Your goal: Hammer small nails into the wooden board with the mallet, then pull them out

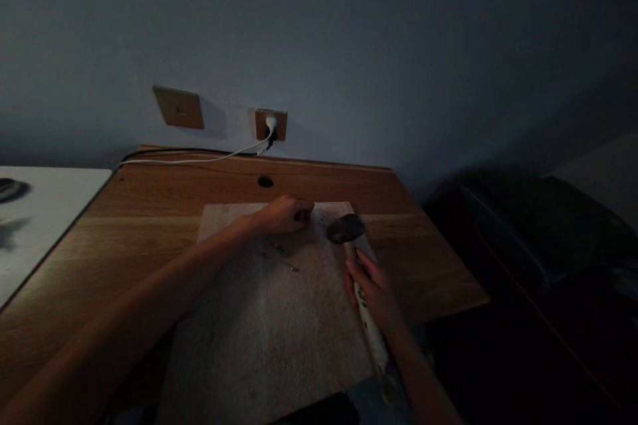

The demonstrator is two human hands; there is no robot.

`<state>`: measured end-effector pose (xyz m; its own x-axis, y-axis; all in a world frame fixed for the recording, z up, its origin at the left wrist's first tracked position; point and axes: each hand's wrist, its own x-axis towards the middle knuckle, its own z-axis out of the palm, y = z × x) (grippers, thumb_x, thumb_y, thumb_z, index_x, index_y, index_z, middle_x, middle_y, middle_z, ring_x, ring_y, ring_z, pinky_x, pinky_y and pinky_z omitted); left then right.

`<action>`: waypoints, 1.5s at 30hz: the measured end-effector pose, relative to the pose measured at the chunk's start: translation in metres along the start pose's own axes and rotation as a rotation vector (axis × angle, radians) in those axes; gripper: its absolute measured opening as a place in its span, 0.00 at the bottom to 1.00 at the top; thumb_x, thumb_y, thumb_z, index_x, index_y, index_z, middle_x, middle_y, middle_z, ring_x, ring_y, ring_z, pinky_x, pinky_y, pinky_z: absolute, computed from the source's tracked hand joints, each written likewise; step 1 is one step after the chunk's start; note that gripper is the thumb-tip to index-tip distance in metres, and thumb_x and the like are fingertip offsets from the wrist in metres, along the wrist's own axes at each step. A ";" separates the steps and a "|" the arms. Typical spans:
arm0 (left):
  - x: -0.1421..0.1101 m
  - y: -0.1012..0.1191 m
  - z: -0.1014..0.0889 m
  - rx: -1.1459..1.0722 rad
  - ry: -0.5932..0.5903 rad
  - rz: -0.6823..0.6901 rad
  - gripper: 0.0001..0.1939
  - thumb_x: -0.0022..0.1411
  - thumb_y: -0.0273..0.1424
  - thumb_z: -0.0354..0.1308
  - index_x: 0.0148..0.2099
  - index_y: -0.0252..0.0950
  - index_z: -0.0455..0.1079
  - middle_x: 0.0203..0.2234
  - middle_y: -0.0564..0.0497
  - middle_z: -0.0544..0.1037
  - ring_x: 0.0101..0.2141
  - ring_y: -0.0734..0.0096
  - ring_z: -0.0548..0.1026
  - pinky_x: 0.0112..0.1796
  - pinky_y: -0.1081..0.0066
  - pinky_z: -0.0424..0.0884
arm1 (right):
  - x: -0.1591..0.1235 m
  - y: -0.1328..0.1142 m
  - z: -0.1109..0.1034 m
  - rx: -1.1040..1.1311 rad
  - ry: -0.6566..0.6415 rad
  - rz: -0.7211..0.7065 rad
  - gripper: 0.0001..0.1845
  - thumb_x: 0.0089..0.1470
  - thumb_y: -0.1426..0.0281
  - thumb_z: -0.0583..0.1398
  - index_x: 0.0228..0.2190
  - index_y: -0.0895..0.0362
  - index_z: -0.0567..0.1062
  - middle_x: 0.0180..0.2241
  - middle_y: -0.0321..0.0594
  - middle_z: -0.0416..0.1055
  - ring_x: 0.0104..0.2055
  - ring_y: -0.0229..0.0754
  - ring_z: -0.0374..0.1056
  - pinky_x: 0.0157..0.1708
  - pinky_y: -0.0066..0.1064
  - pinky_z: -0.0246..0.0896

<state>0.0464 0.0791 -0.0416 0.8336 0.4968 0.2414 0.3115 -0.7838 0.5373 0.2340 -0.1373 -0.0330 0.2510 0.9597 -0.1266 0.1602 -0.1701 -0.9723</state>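
Observation:
A pale wooden board (269,319) lies on a brown wooden desk (149,226). My right hand (373,289) is closed round the light handle of a hammer (359,279), whose dark head (345,228) rests near the board's far right corner. My left hand (286,214) reaches across to the board's far edge, its fingers pinched together on something too small to make out. A few small nails (285,256) lie loose on the board just behind that hand.
A wall socket (270,124) with a white plug and cable sits above the desk, beside a blank plate (178,107). The desk has a cable hole (265,181). A white surface (44,212) adjoins at left; dark furniture (538,232) stands at right.

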 end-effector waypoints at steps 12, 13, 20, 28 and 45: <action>-0.002 0.024 -0.008 0.234 -0.046 0.087 0.08 0.61 0.23 0.55 0.38 0.39 0.72 0.35 0.48 0.79 0.34 0.64 0.76 0.35 0.70 0.67 | 0.000 0.000 0.000 0.011 -0.024 -0.011 0.21 0.61 0.49 0.62 0.30 0.53 0.71 0.17 0.26 0.62 0.15 0.32 0.55 0.16 0.26 0.49; -0.002 0.022 -0.007 0.223 -0.038 0.081 0.08 0.61 0.23 0.55 0.38 0.39 0.73 0.35 0.47 0.79 0.34 0.64 0.77 0.35 0.69 0.67 | 0.000 0.000 0.000 0.011 -0.027 -0.013 0.21 0.61 0.48 0.61 0.30 0.53 0.71 0.17 0.26 0.62 0.15 0.33 0.55 0.16 0.26 0.50; 0.000 0.004 0.002 0.069 -0.002 -0.019 0.09 0.55 0.20 0.58 0.37 0.37 0.75 0.31 0.51 0.81 0.31 0.67 0.77 0.32 0.73 0.67 | 0.001 0.001 -0.001 0.001 -0.019 -0.024 0.22 0.60 0.48 0.61 0.29 0.53 0.69 0.17 0.26 0.62 0.15 0.31 0.54 0.15 0.26 0.48; 0.001 -0.006 0.001 -0.151 0.013 -0.086 0.05 0.56 0.23 0.63 0.36 0.35 0.77 0.30 0.52 0.83 0.32 0.70 0.79 0.34 0.75 0.69 | 0.002 0.006 -0.002 0.003 -0.016 -0.023 0.22 0.61 0.48 0.61 0.30 0.53 0.69 0.19 0.27 0.64 0.14 0.31 0.56 0.15 0.25 0.49; 0.000 -0.009 0.003 -0.128 0.030 -0.061 0.09 0.56 0.21 0.63 0.38 0.35 0.79 0.31 0.52 0.83 0.32 0.70 0.79 0.35 0.75 0.69 | 0.002 0.007 -0.002 0.009 -0.022 -0.031 0.20 0.62 0.51 0.61 0.29 0.53 0.70 0.19 0.27 0.63 0.15 0.32 0.56 0.16 0.26 0.50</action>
<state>0.0455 0.0848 -0.0489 0.8005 0.5544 0.2278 0.2991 -0.6988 0.6498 0.2380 -0.1371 -0.0395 0.2250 0.9692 -0.1002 0.1592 -0.1380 -0.9776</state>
